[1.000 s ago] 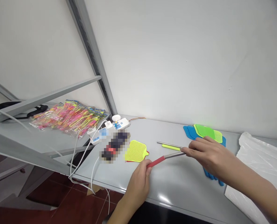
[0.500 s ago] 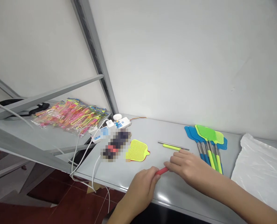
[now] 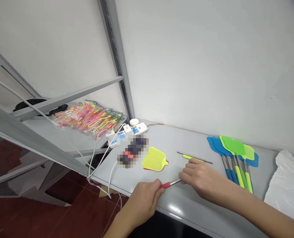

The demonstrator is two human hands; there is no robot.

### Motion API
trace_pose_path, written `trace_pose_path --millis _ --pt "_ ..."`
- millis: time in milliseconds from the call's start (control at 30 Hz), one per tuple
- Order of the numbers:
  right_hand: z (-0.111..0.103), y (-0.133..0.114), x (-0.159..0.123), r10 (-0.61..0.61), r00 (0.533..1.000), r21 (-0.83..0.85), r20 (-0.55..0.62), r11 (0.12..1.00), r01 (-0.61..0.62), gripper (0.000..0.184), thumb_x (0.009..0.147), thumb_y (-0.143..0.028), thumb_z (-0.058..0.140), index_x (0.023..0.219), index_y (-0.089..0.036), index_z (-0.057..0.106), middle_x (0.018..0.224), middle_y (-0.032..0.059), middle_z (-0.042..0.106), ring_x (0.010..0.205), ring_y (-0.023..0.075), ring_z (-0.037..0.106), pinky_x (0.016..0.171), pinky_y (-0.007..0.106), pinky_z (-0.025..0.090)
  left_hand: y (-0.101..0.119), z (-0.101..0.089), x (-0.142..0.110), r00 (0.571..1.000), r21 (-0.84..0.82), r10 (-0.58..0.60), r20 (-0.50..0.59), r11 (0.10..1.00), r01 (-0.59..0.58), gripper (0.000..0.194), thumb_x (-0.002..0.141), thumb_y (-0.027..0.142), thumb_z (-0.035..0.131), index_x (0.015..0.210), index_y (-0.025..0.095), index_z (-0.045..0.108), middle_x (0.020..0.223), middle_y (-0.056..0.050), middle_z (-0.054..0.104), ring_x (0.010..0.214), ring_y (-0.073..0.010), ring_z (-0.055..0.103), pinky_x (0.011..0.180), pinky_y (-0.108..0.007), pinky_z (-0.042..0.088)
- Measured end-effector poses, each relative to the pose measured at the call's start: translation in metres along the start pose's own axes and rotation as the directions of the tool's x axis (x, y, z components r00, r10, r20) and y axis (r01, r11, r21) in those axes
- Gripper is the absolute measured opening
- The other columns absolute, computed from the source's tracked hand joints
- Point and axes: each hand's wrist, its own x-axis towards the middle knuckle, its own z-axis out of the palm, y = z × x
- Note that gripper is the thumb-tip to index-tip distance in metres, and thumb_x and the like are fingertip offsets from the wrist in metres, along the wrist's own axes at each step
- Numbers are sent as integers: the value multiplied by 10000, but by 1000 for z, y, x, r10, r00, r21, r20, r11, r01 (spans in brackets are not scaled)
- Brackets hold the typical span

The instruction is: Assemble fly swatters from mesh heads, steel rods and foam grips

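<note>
My left hand (image 3: 143,202) is closed around the red grip (image 3: 165,185) of a metal fly swatter handle. My right hand (image 3: 201,179) holds the bare metal shaft (image 3: 175,182) a short way past the grip, with the fingertips around it. Beyond my right hand, a steel rod with a yellow-green sleeve (image 3: 193,157) lies on the table. A yellow mesh swatter head (image 3: 155,159) with red beneath it lies to the left of that rod, near a pixelated, blurred dark object (image 3: 132,151).
Several blue and green fly swatters (image 3: 236,155) lie side by side at the back right of the grey table (image 3: 186,138). A white plastic sheet (image 3: 287,188) lies at the right. A power strip (image 3: 138,129), white cables and a bag of colourful toys (image 3: 89,119) are at the left, under a grey metal frame (image 3: 117,56).
My hands are much closer together than one second ago, with less metal shaft showing between them. The whole scene has shifted right in view as my head moved.
</note>
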Motion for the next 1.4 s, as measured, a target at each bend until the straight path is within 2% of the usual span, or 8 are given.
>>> trace_pose_path --millis 133,267,333,433,533,767,900,1400 --pt "-4 -1 20 -28 999 34 -36 999 29 237 945 -78 390 838 -193 567 697 3 580 648 162 473 728 330 334 -6 -3 -5 999 -57 -34 -27 998 32 290 1019 371 251 782 243 357 672 10 573 575 -189 498 545 -283 221" --pt "-7 8 42 -6 995 74 -97 997 13 173 981 -190 442 1027 -228 604 790 2 639 780 181 549 951 410 318 -14 -7 -11 987 -150 -141 -72 980 129 293 1013 407 278 787 243 366 700 15 569 623 -189 515 565 -275 242" --pt "3 14 52 136 979 133 -151 984 -117 282 929 -322 570 1195 -231 554 975 42 670 937 222 571 956 421 344 -21 -8 -14 965 -221 -242 -106 951 214 326 1010 443 266 771 243 360 661 26 528 606 -185 499 562 -271 251" --pt "32 19 61 410 901 217 -142 901 -376 566 835 -447 669 1289 -167 480 1134 122 636 1027 277 567 848 415 421 -34 -7 -20 886 -332 -417 -202 881 338 357 997 496 268 760 244 357 642 31 482 618 -187 485 579 -266 287" --pt "64 15 66 477 878 277 -51 851 -446 523 833 -458 668 1236 -168 503 1097 115 645 982 276 586 829 433 423 -42 -5 -23 831 -415 -499 -244 829 376 361 978 527 310 768 241 380 682 19 500 673 -196 500 617 -272 332" --pt "81 3 71 493 870 331 5 820 -466 158 958 -349 493 1000 -221 577 919 44 678 819 217 607 811 413 380 -34 -1 -7 861 -527 -419 -288 820 223 296 981 449 357 903 215 521 903 -53 579 862 -223 562 773 -334 427" --pt "80 3 65 485 875 342 -6 823 -454 233 998 -274 380 904 -221 586 864 33 681 786 195 600 809 392 363 -35 4 1 867 -536 -382 -320 827 167 253 969 411 409 977 202 551 987 -82 575 942 -235 566 831 -364 452" --pt "73 2 77 518 856 203 0 838 -507 307 985 -258 382 736 -184 546 752 51 665 694 185 589 782 371 321 -27 8 10 937 -332 -163 -309 942 54 207 988 289 393 1019 189 571 996 -85 594 988 -231 542 887 -391 451"
